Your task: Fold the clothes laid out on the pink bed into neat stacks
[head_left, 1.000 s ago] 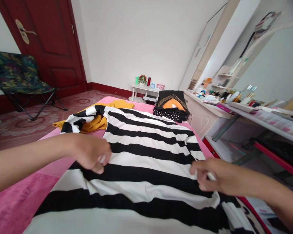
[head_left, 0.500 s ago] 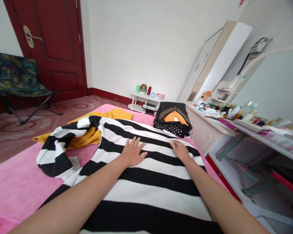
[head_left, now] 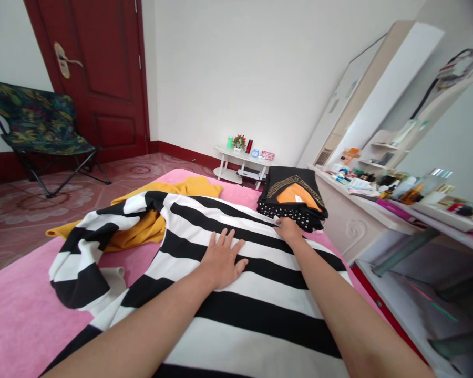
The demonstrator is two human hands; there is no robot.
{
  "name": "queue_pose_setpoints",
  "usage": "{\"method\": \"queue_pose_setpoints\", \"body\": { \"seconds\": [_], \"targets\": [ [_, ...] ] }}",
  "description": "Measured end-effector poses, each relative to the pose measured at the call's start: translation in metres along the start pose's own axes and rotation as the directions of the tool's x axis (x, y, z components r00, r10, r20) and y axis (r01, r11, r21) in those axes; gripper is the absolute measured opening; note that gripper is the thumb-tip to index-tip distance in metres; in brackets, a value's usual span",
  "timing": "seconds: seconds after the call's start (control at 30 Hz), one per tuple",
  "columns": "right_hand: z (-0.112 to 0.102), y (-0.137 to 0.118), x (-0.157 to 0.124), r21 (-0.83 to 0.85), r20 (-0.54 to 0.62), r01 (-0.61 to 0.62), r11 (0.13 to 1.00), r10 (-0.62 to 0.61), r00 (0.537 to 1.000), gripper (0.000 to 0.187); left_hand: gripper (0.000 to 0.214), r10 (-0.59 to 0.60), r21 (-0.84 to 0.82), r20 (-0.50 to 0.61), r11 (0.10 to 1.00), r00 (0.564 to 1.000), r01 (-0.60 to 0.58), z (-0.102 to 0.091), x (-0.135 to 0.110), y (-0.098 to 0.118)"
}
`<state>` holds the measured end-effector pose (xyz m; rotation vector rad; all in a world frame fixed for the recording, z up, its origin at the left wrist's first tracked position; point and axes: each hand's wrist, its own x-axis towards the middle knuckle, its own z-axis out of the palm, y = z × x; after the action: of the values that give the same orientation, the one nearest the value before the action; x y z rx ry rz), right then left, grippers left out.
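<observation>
A black-and-white striped long-sleeved top [head_left: 260, 302] lies spread over the pink bed cover, one sleeve bent out to the left. My left hand [head_left: 223, 261] rests flat on its middle with the fingers spread. At the top's far edge, close to the folded pile, my right hand [head_left: 289, 230] has its fingers closed on the striped fabric; the fingertips are partly hidden. A yellow garment [head_left: 140, 231] lies beneath and beyond the striped sleeve. Just past my right hand sits a pile of folded dark clothes [head_left: 287, 178], with an orange patch and a white-dotted layer.
The pink bed cover [head_left: 21, 299] runs under everything. To the right stands a white dressing table [head_left: 341, 210] crowded with bottles, beside a mirror. A low white stand [head_left: 242, 155] is by the far wall. A camouflage folding chair [head_left: 43, 131] stands before the red door [head_left: 98, 68].
My right hand has moved away from me to the top's far edge, and its fingers have closed on the fabric. My left hand stays flat on the top. The view has shifted slightly left.
</observation>
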<state>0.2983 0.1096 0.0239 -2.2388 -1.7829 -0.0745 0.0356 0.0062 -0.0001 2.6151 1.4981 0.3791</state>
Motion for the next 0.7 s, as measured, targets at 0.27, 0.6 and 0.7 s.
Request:
{"method": "queue_pose_setpoints", "body": {
  "seconds": [0.27,0.6,0.7],
  "targets": [
    [-0.001,-0.007,0.001,-0.038,0.028,-0.049,0.998,0.05,0.998,0.015,0.063,-0.008,-0.013,-0.002,1.0,1.0,0.008,0.001,0.001,0.001],
    [0.022,-0.038,-0.034,0.033,-0.242,0.151,0.988,-0.138,0.96,0.026,0.063,-0.024,-0.011,0.0,1.0,1.0,0.024,0.002,0.002,0.001],
    [0.02,-0.063,-0.03,0.053,-0.198,0.223,0.973,-0.208,0.958,0.033,0.063,-0.027,-0.012,-0.001,1.0,1.0,0.027,0.004,0.002,0.001]
  ]
}}
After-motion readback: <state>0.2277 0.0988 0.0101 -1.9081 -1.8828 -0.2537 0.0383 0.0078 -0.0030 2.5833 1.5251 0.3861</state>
